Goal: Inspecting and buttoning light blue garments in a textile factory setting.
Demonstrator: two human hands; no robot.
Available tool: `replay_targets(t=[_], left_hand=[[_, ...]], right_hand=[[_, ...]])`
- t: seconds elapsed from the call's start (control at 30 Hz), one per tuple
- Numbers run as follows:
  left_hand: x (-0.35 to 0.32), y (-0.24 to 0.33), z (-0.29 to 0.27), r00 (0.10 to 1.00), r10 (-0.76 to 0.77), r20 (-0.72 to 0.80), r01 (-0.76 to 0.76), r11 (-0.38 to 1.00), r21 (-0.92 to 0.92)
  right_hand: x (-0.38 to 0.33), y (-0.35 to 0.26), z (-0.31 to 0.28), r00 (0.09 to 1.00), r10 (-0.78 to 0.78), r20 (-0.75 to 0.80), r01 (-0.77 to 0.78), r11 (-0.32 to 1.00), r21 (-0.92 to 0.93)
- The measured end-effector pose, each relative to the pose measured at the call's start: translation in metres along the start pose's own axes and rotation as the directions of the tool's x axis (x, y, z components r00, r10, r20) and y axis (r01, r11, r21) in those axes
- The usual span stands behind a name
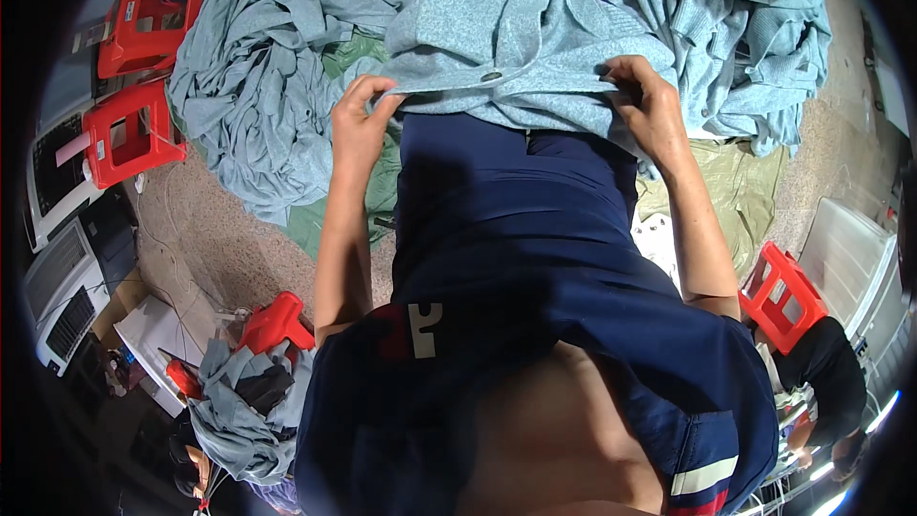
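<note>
Blue-grey knit garment across lap, hem pinched by left hand, right hand

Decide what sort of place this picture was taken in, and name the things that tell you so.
Probably a small garment workshop. Heaps of light blue knitted garments cover the floor, red plastic stools stand about, and the person's left hand and right hand hold one buttoned garment on the lap.

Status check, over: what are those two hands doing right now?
Left hand and right hand both pinching the hem of a light blue knit garment on the lap. Button showing between them. More blue garments heaped around.
</note>
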State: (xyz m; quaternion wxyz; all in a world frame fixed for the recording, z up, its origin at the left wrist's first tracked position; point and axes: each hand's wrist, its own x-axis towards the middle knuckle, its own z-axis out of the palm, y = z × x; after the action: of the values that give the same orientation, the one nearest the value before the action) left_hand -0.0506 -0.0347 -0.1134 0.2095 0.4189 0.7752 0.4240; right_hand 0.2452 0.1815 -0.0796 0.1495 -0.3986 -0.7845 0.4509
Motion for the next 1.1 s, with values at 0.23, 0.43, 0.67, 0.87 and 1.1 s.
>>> replay_targets(t=[0.23,0.43,0.67,0.87,1.1], left_hand=[[0.001,0.066,-0.018,0.909,-0.259,0.326,0.408,0.706,-0.579],[0.017,0.132,-0.005,0.857,-0.104,0.505,0.375,0.799,-0.47],[0.014,0.134,0.002,0.882,-0.099,0.46,0.303,0.867,-0.396],[0.011,0.13,0.005,0.915,-0.021,0.402,0.175,0.92,-0.35],[0.0,0.125,0.008,0.954,0.14,0.265,-0.019,0.911,-0.412]], right_hand=[[-0.003,-0.049,-0.004,0.826,-0.556,-0.095,0.506,0.804,-0.312],[-0.006,-0.108,0.038,0.495,-0.863,-0.103,0.856,0.504,-0.113],[-0.002,-0.099,0.053,0.528,-0.849,-0.025,0.823,0.519,-0.23],[0.0,-0.102,0.051,0.593,-0.805,0.021,0.797,0.583,-0.158],[-0.003,-0.098,0.056,0.745,-0.666,0.038,0.664,0.746,0.041]])
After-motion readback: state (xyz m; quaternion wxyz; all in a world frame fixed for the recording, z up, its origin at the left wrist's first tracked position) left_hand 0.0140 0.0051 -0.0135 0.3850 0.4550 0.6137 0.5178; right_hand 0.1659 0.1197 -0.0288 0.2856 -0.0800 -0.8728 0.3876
